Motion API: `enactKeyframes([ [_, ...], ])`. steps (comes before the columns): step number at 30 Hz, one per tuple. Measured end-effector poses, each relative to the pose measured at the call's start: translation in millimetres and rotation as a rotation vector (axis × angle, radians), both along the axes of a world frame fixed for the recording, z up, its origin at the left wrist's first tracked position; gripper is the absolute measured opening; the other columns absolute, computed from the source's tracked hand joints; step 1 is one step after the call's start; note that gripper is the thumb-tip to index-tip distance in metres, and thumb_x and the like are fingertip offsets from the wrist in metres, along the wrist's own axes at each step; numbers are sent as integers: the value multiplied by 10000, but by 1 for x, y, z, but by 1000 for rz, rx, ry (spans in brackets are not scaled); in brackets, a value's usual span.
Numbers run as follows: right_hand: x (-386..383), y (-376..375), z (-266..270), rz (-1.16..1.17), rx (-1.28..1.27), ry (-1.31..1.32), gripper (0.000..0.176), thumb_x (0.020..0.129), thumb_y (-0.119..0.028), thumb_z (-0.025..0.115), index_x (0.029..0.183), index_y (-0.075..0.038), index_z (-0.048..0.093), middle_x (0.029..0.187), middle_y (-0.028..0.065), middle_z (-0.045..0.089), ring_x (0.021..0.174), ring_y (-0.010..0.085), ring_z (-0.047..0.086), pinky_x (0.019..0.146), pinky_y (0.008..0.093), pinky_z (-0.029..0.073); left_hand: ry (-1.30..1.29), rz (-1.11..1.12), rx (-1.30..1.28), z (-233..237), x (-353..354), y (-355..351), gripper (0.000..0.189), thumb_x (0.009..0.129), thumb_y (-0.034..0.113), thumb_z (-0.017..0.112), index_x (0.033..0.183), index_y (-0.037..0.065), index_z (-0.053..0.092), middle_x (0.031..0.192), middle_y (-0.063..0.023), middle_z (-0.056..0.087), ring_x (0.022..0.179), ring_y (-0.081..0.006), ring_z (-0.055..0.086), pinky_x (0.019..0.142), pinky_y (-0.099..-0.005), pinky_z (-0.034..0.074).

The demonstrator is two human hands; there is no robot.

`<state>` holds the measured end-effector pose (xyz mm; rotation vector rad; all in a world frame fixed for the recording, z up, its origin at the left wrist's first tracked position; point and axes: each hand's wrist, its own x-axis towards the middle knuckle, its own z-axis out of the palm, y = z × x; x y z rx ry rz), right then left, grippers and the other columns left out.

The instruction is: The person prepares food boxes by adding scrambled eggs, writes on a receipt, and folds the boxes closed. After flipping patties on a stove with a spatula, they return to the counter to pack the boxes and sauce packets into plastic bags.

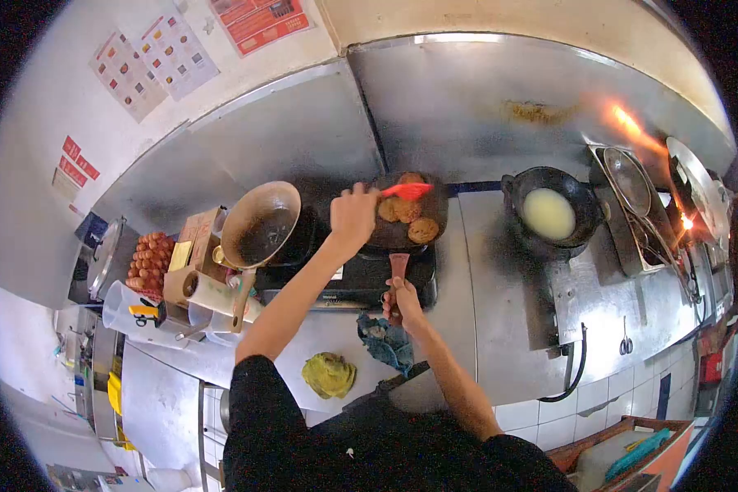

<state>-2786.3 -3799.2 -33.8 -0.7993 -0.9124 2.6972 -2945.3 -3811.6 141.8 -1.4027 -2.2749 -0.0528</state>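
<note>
- In the head view, the person's dark sleeves (254, 410) were nearest the camera, low in the frame. Both bare forearms reached away over the steel counter (500, 328).
- The right hand (402, 302) was closed around the reddish handle (398, 266) of a dark frying pan (385, 238). The pan sat on a black stove (344, 283) towards the back of the counter.
- The left hand (353, 217) was clamped on a red spatula (406, 190), whose blade was over the far side of the pan. Whether it touched the food could not be told.
- Several browned patties (423, 230) lay close together in the frying pan.
- Just left of the frying pan stood a metal pan (262, 223), dark inside, with a wooden grip.
- Well to the right, a black wok (549, 213) held a pale liquid.
- A green cloth (330, 375) and a blue cloth (385, 343) lay on the counter near the right forearm.
- A tray of eggs (149, 258) sat at the far left, and a flame (627, 120) burned at the far right.
</note>
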Motion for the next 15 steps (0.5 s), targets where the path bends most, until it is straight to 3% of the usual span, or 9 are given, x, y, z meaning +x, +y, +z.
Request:
enactKeyframes([
  [3,1,2,-2,9,39,15,321,1014,-364,471,1131,-67,443,672,49,496,489,153,494,403,325,416,-124,269,-120,17,-14,-13,137,775,158,639,876,91,703,850,-145,690,817,-314,696,713,-437,535],
  [6,3,0,3,35,28,-17,317,1013,-364,476,1125,-69,446,674,48,492,488,153,491,405,328,420,-100,348,-278,23,-28,-25,161,753,177,653,862,80,721,876,-154,708,864,-316,700,749,-439,541],
  [8,3,0,5,17,20,-10,313,1010,-366,483,1113,-72,447,682,47,490,489,154,490,406,330,423,-234,398,-528,22,-35,-26,231,735,198,655,900,56,732,962,-166,718,922,-325,701,811,-426,541],
  [11,4,-1,7,4,62,-22,307,1011,-363,483,1096,-71,444,677,45,486,487,155,488,403,331,423,-430,469,-577,24,-43,-22,299,732,214,650,958,35,729,1048,-186,705,991,-333,688,854,-414,535],
  [13,2,-1,-4,22,51,1,306,1012,-362,482,1092,-70,440,673,44,485,487,155,486,400,331,424,-489,464,-567,-8,-62,-24,297,764,248,645,952,33,727,1037,-204,701,1009,-334,680,859,-427,534],
  [15,0,3,-5,27,49,36,304,1013,-361,481,1088,-70,436,669,43,484,486,155,484,398,331,424,-537,407,-349,-47,-79,-23,311,802,293,631,932,27,727,1035,-218,696,1015,-346,673,874,-467,526],
])
